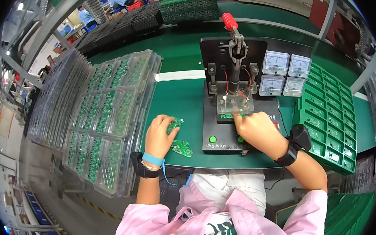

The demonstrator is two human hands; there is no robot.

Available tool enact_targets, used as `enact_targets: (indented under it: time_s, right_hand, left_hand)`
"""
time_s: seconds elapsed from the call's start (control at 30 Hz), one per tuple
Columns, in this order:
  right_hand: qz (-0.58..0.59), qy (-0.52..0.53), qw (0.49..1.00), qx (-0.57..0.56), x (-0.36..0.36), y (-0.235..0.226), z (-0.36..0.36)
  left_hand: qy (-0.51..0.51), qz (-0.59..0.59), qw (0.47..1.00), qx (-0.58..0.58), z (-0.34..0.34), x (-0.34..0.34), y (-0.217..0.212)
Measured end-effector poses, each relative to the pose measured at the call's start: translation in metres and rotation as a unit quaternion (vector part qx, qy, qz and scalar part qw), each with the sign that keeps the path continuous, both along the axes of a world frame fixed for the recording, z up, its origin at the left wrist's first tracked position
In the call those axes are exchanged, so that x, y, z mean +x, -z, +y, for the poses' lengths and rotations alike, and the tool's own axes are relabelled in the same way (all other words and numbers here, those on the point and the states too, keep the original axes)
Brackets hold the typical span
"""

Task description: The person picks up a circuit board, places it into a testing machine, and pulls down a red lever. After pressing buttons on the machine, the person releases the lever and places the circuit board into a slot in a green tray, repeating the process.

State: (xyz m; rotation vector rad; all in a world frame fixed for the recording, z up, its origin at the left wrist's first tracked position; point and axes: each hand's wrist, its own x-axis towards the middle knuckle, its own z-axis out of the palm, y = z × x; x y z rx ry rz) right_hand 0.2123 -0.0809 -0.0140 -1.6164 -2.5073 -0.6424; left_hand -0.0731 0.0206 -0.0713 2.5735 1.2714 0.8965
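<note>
My left hand (158, 135) rests on the green mat, its fingers and thumb curled around a small green circuit board (176, 124). Just below it more small boards (182, 149) lie loose. My right hand (257, 129) is at the front of a black test fixture (215, 141), fingers bent and the index finger at a green circuit board (226, 115) in its slot. Above that board sits a clear press plate (235, 104) with red wires. The clamp's red handle (229, 22) points upward. My right fingertips are partly hidden.
Clear blister trays (129, 108) full of green boards are stacked at left. At right lies a green compartment tray (329, 115) holding small parts. Several analog meters (275, 63) stand beside the fixture. A green crate stack (190, 7) is at the back.
</note>
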Motion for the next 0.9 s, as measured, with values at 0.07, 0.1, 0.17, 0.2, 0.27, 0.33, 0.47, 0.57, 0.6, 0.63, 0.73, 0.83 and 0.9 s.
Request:
enact_targets:
  time_s: [0.07,0.1,0.17,0.2,0.27,0.33,0.47,0.57,0.6,0.63,0.73,0.83,0.9]
  right_hand:
    - [-0.004,-0.008,1.0,-0.008,-0.007,0.0,0.003]
    - [-0.006,-0.011,1.0,-0.012,-0.008,0.0,0.003]
    - [0.025,-0.02,0.999,-0.007,-0.005,-0.002,-0.003]
    - [0.057,-0.028,0.998,0.0,-0.002,-0.004,-0.008]
    - [0.078,-0.022,0.997,0.006,0.014,-0.017,-0.018]
    - [0.297,-0.08,0.941,0.139,0.041,-0.044,-0.026]
    - [0.273,0.261,0.876,0.299,0.164,-0.074,-0.032]
    - [0.238,0.327,0.868,0.29,0.254,-0.029,-0.035]
    - [0.176,0.35,0.885,0.252,0.277,-0.005,-0.038]
    - [0.118,0.366,0.898,0.211,0.287,0.009,-0.037]
    - [0.171,0.365,0.899,0.17,0.266,0.019,-0.027]
    - [0.21,0.33,0.902,0.182,0.248,0.001,-0.023]
    - [0.241,0.251,0.904,0.248,0.227,-0.026,-0.018]
  left_hand:
    - [-0.047,0.033,0.998,-0.033,-0.005,0.001,-0.006]
    - [-0.046,0.033,0.998,-0.034,-0.004,0.0,-0.004]
    - [-0.032,0.016,0.998,-0.042,0.0,-0.002,0.004]
    - [-0.021,0.007,0.999,-0.047,0.003,-0.002,0.007]
    - [-0.033,0.003,0.999,-0.033,0.004,-0.003,0.005]
    - [-0.078,-0.002,0.997,-0.014,0.001,-0.011,0.001]
    - [-0.064,-0.075,0.995,0.014,-0.004,0.009,-0.019]
    - [0.142,-0.05,0.981,0.119,-0.026,0.056,-0.04]
    - [0.196,-0.054,0.968,0.146,-0.031,0.075,-0.045]
    - [0.243,-0.054,0.953,0.172,-0.034,0.092,-0.048]
    - [0.238,-0.015,0.953,0.185,-0.037,0.112,-0.043]
    - [0.241,0.03,0.961,0.136,-0.036,0.127,-0.026]
    - [0.238,0.037,0.962,0.13,-0.038,0.127,-0.023]
